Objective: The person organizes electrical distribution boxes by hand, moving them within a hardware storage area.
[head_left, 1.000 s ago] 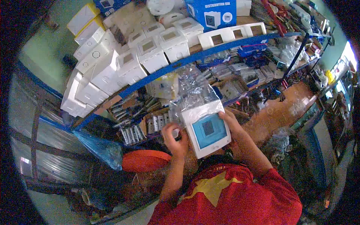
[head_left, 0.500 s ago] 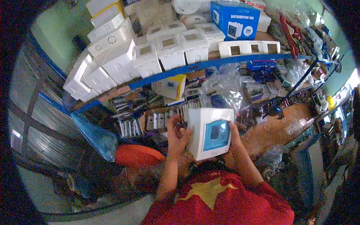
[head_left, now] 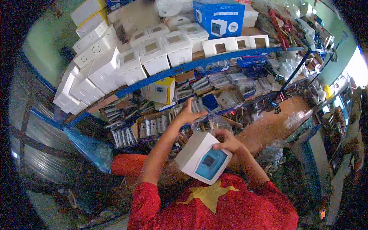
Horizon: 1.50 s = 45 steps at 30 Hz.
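My right hand grips a white distribution box with a tinted blue window by its upper right edge, thumb on the front face. The box is tilted in front of my chest. Above it, my left hand has its thumb stretched out to the right, with a clear plastic bag at its fingers. The bag hangs between both hands, and part of the left hand's grip on it is hidden.
White enclosures and a blue printed carton stand on the blue-edged upper shelf. Below sit a yellow-and-white box and rows of small packaged parts. An orange-red object lies at left.
The distribution box has come down and tilted, and my left hand has left its side and risen. The clear bag has moved off the shelf goods toward my hands.
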Each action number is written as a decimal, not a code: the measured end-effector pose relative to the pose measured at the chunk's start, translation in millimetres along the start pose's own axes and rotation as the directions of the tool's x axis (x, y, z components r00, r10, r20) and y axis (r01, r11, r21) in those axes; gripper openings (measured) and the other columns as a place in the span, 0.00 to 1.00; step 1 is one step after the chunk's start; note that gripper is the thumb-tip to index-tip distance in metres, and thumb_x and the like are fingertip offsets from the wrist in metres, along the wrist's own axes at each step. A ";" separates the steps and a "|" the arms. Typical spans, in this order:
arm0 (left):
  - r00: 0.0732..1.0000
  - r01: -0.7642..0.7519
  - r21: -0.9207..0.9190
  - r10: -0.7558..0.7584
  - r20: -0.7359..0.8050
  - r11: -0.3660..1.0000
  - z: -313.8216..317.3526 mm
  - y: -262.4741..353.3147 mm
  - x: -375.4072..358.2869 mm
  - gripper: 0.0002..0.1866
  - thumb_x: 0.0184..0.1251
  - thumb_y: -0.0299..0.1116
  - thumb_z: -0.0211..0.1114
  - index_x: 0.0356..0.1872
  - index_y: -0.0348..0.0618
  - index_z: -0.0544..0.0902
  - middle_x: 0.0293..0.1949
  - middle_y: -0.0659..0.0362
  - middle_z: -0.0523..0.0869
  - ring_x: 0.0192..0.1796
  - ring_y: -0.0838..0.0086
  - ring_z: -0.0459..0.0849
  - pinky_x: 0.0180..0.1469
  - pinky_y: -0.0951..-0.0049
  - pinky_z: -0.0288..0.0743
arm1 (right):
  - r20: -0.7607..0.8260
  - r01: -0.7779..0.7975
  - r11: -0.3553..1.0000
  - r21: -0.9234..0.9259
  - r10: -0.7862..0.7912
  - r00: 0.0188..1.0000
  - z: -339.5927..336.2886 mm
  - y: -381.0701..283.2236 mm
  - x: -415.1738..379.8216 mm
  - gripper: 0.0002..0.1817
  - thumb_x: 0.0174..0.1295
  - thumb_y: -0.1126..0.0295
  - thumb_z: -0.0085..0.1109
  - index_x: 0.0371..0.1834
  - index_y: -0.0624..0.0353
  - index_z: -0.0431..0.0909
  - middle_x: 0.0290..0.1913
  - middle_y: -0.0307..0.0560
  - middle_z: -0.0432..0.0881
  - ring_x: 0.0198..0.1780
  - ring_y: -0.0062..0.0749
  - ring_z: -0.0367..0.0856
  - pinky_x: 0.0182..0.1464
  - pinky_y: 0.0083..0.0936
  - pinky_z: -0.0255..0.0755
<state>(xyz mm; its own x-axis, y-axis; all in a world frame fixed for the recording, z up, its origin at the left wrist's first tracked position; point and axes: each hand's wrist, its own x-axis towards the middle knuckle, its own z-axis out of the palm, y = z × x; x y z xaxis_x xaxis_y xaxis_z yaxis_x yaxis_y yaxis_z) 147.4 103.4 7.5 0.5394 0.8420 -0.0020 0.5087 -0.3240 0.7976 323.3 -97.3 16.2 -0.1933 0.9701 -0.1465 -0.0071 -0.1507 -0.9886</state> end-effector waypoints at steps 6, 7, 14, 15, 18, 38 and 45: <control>0.953 -0.160 -0.345 0.054 -0.298 0.925 -13.0 34.0 -10.6 0.11 0.62 0.34 0.67 0.37 0.37 0.78 0.27 0.60 0.83 0.36 0.74 0.83 0.40 0.73 0.76 | -0.195 0.048 0.955 0.293 0.010 0.981 -5.5 -4.1 -12.8 0.27 0.50 0.57 0.71 0.47 0.65 0.78 0.40 0.45 0.82 0.41 0.30 0.80 0.44 0.28 0.74; 0.951 -0.178 -0.296 0.086 -0.297 0.938 -21.4 53.4 -29.0 0.10 0.63 0.32 0.66 0.37 0.37 0.78 0.29 0.59 0.83 0.37 0.75 0.82 0.40 0.73 0.77 | -0.235 -0.001 0.934 0.358 0.091 0.968 -7.1 -8.1 -16.5 0.26 0.52 0.57 0.70 0.48 0.66 0.78 0.40 0.45 0.82 0.39 0.30 0.81 0.42 0.28 0.75; 0.909 -0.342 -0.324 0.224 -0.350 0.882 -16.5 98.0 -89.7 0.05 0.63 0.27 0.64 0.35 0.36 0.78 0.44 0.54 0.82 0.46 0.72 0.82 0.49 0.72 0.77 | -0.321 0.008 0.831 0.556 0.206 0.924 -15.1 15.1 -14.1 0.25 0.57 0.53 0.64 0.47 0.65 0.77 0.37 0.45 0.83 0.34 0.28 0.83 0.36 0.25 0.78; 0.895 -0.375 -0.290 0.263 -0.361 0.880 -13.5 102.5 -95.0 0.05 0.62 0.26 0.64 0.34 0.36 0.78 0.43 0.53 0.82 0.46 0.70 0.82 0.49 0.72 0.77 | -0.312 -0.020 0.824 0.566 0.237 0.920 -14.0 15.6 -11.2 0.25 0.57 0.54 0.64 0.46 0.66 0.77 0.37 0.44 0.83 0.34 0.28 0.83 0.36 0.25 0.78; 0.776 -0.528 0.000 0.483 -0.407 0.849 -12.7 102.7 -100.2 0.05 0.58 0.24 0.66 0.30 0.37 0.78 0.38 0.51 0.83 0.43 0.63 0.83 0.46 0.69 0.76 | -0.304 -0.061 0.836 0.545 0.265 0.915 -8.4 2.5 -9.6 0.24 0.58 0.53 0.62 0.45 0.65 0.77 0.36 0.44 0.83 0.32 0.27 0.83 0.35 0.25 0.78; 0.890 -0.343 -0.407 0.154 -0.430 0.846 -1.9 78.6 -133.3 0.24 0.55 0.25 0.67 0.54 0.42 0.71 0.58 0.53 0.74 0.56 0.65 0.76 0.57 0.66 0.73 | -0.223 0.053 0.629 0.775 0.194 0.955 -7.8 12.9 -19.4 0.34 0.55 0.42 0.57 0.56 0.58 0.72 0.47 0.52 0.81 0.45 0.42 0.82 0.49 0.40 0.78; 0.995 -0.100 -0.567 0.084 -0.053 0.817 -20.1 69.2 -71.1 0.43 0.57 0.38 0.70 0.71 0.49 0.55 0.71 0.51 0.56 0.67 0.57 0.66 0.58 0.57 0.73 | -0.282 0.174 0.847 0.502 -0.030 0.959 -18.4 32.2 -16.9 0.35 0.50 0.47 0.65 0.51 0.65 0.73 0.39 0.46 0.81 0.38 0.32 0.82 0.41 0.29 0.78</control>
<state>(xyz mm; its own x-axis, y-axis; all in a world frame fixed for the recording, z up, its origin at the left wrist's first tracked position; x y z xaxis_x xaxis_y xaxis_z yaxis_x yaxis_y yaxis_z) 130.7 29.7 74.9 0.5438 0.8336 0.0975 -0.0187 -0.1041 0.9944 344.4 -115.1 -13.8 0.0917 0.9884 -0.1207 -0.5318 -0.0539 -0.8452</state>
